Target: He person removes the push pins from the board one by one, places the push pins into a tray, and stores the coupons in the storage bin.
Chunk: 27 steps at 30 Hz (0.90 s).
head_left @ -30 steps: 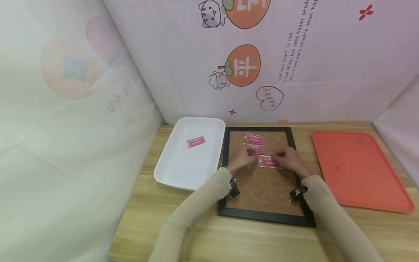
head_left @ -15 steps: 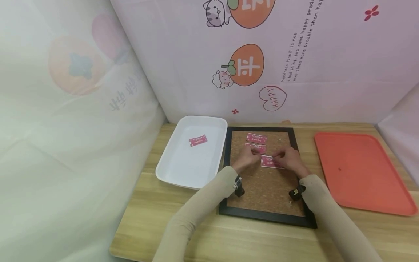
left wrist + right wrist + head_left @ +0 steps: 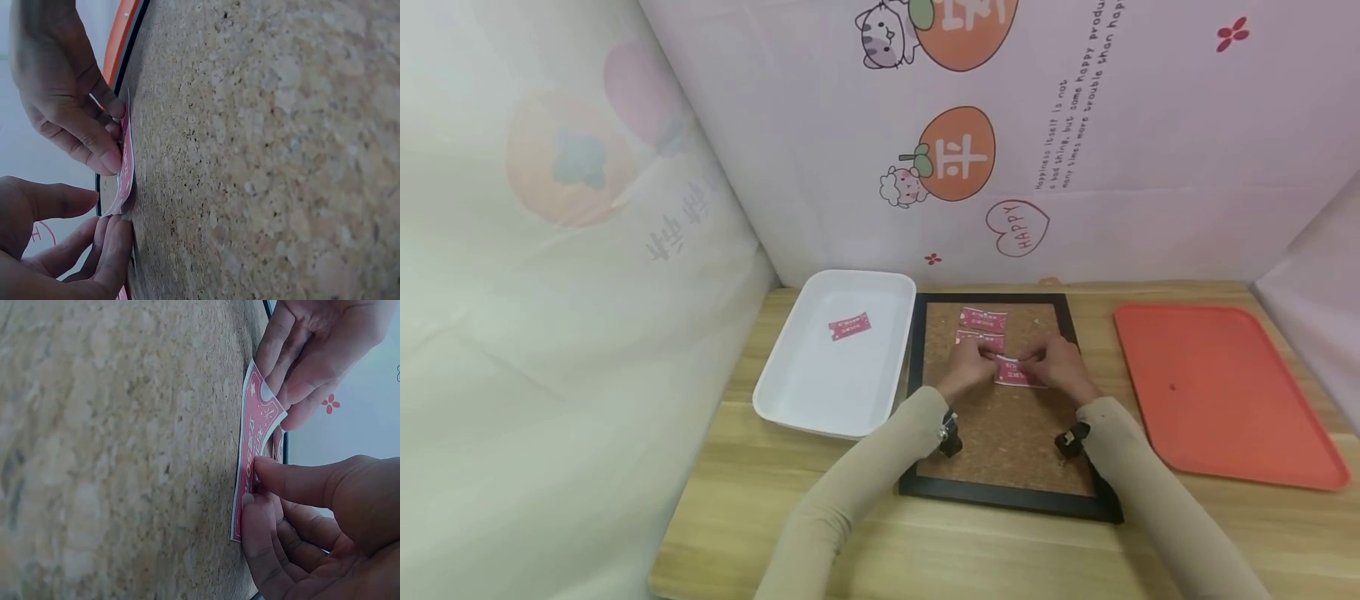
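Observation:
A red-and-white paper coupon (image 3: 1013,374) lies near the middle of the framed cork board (image 3: 1000,433). My left hand (image 3: 970,363) holds its left end, thumb and fingertips close at the edge, and that end lifts in a bend off the cork in the right wrist view. My right hand (image 3: 1056,367) pinches the coupon along its upper edge, thumb (image 3: 290,481) and index fingertip drawn together; whatever is between these tips is hidden. Above it on the board are two matching coupons, the upper coupon (image 3: 982,320) in full sight and the lower coupon (image 3: 977,338) partly behind my left hand.
To the left stands a white tray (image 3: 808,408) with another red coupon (image 3: 849,327) inside. A flat orange tray (image 3: 1225,392) lies at the right. The black frame edge (image 3: 1007,498) borders the board on the wooden table (image 3: 760,517). A printed cloth hangs behind.
My left hand has moved right, from beside the coupon to its left end. My right hand stays at the coupon's upper edge. The head view has shifted slightly.

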### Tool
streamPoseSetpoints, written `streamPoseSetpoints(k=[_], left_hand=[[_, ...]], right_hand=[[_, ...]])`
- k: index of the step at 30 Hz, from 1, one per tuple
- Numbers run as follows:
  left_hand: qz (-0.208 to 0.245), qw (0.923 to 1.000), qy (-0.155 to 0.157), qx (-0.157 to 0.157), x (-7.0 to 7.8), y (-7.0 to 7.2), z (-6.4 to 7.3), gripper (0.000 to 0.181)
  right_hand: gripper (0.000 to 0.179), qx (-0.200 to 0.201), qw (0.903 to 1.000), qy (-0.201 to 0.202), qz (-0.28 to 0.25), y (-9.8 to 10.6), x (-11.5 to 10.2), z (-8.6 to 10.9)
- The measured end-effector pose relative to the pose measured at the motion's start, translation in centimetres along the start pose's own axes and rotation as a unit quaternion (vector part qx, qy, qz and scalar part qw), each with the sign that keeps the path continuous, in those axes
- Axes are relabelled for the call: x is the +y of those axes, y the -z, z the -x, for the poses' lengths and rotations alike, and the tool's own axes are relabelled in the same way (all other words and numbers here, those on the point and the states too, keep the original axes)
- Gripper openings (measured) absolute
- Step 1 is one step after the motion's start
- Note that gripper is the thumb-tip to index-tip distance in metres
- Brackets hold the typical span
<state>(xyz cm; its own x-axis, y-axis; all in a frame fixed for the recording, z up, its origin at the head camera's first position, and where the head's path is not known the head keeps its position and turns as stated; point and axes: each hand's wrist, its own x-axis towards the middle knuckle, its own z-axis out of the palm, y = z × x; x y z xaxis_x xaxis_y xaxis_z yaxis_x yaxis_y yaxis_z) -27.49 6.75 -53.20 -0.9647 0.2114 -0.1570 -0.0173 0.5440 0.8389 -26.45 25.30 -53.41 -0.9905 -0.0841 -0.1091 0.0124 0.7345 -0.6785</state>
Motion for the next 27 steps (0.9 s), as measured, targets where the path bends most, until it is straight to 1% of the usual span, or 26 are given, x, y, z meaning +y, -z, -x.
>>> streamPoseSetpoints(k=[3,5,12,19,23,27], left_hand=[[0.000,1.0000,-0.005,0.000,-0.17,-0.28,-0.26,0.024],[-0.001,1.0000,-0.006,-0.002,-0.27,-0.45,-0.35,0.024],[-0.014,0.9999,0.004,-0.002,-0.24,-0.81,-0.46,0.028],[-0.030,0.9995,0.007,0.009,-0.31,-0.88,-0.77,0.030],[-0.031,0.9995,0.007,0.005,-0.33,-0.86,-0.82,0.030],[-0.032,0.9995,0.007,0.003,-0.38,-0.82,-0.72,0.029]], right_hand=[[0.019,0.007,0.9999,0.004,0.009,0.00,-0.01,-0.12],[0.019,0.007,0.9999,-0.002,0.013,-0.04,0.00,-0.20],[0.019,0.005,0.9996,-0.021,0.017,-0.19,-0.02,-0.49],[0.019,0.006,0.9990,-0.041,0.018,-0.20,-0.39,-0.53],[0.020,0.004,0.9990,-0.040,0.019,-0.18,-0.38,-0.60],[0.021,-0.006,0.9989,-0.041,0.021,-0.13,-0.45,-0.65]])
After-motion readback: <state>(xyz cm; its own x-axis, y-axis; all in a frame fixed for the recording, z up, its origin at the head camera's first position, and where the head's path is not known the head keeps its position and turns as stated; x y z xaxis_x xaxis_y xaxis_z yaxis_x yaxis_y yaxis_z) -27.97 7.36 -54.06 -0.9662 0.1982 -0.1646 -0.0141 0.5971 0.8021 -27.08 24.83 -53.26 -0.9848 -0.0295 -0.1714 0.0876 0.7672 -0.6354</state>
